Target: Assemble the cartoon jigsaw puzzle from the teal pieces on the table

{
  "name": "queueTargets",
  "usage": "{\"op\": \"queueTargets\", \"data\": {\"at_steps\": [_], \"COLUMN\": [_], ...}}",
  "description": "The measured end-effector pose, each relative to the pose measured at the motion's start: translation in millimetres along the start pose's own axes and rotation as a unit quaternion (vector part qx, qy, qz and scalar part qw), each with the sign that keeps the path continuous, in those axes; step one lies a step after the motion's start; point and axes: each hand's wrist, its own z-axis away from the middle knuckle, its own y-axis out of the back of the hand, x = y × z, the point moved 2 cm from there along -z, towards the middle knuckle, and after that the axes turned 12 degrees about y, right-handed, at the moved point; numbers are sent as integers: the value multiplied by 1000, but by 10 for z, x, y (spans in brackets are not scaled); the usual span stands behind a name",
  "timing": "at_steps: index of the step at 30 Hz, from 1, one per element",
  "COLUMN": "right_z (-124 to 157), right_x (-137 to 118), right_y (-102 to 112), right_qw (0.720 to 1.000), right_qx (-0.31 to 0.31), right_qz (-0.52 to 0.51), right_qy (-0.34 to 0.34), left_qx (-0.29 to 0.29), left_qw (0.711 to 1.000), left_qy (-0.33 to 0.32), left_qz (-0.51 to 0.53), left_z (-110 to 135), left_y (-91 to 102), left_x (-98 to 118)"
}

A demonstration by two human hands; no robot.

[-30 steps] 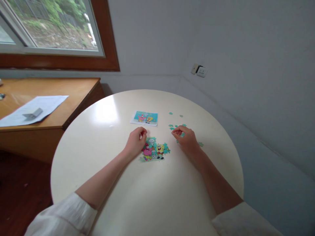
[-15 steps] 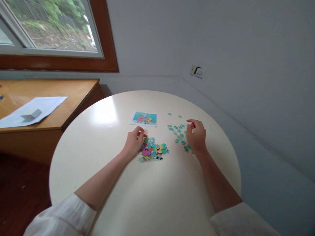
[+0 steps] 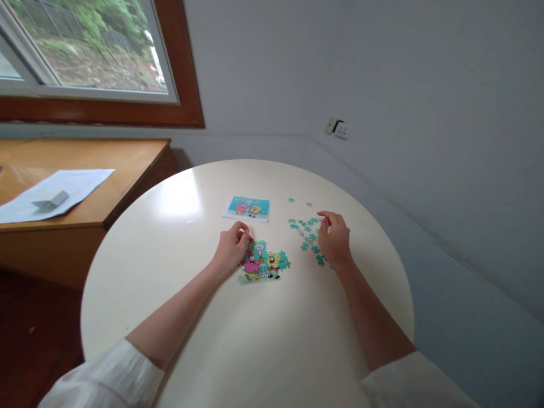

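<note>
A partly joined jigsaw puzzle with cartoon figures lies on the round table. My left hand rests at its upper left edge, fingers curled in; whatever they may hold is hidden. To the right, my right hand hovers at the loose puzzle pieces, covering part of them. Its index finger reaches out to the left, apart from the thumb, and I see nothing between them. Behind the puzzle is a picture card with the same figures.
Two stray pieces lie farther back on the white round table. A wooden desk on the left bears white paper and a small grey-white block. A wall with a socket stands behind.
My right hand has shifted slightly left and down over the loose pieces, its index finger now straighter. The left hand stays at the puzzle's edge. The view has moved slightly.
</note>
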Motion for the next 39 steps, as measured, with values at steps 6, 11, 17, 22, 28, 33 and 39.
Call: {"op": "queueTargets", "data": {"at_steps": [6,11,17,22,28,33,39], "right_z": [-60,-106,-110,-113,-120,-129,-141], "right_x": [-52,34,116,80,98,215,253], "right_y": [224,369,356,351,362,392,404], "right_qw": [983,969,974,977,973,968,966], "right_qx": [181,243,216,206,223,234,238], "right_qz": [-29,-8,4,-2,-9,-22,-38], "right_qy": [-2,-51,-67,-53,-52,-85,-96], "left_qx": [3,1,0,2,6,12,12], "left_qw": [1000,1000,1000,1000,1000,1000,1000], "left_qy": [0,3,1,4,17,10,22], "left_qz": [-1,-1,3,-2,-13,-18,-9], "left_z": [0,3,-7,0,12,6,-3], "left_y": [-2,-3,-3,-3,2,4,-2], "left_x": [0,-1,-8,-1,5,-3,-23]}}
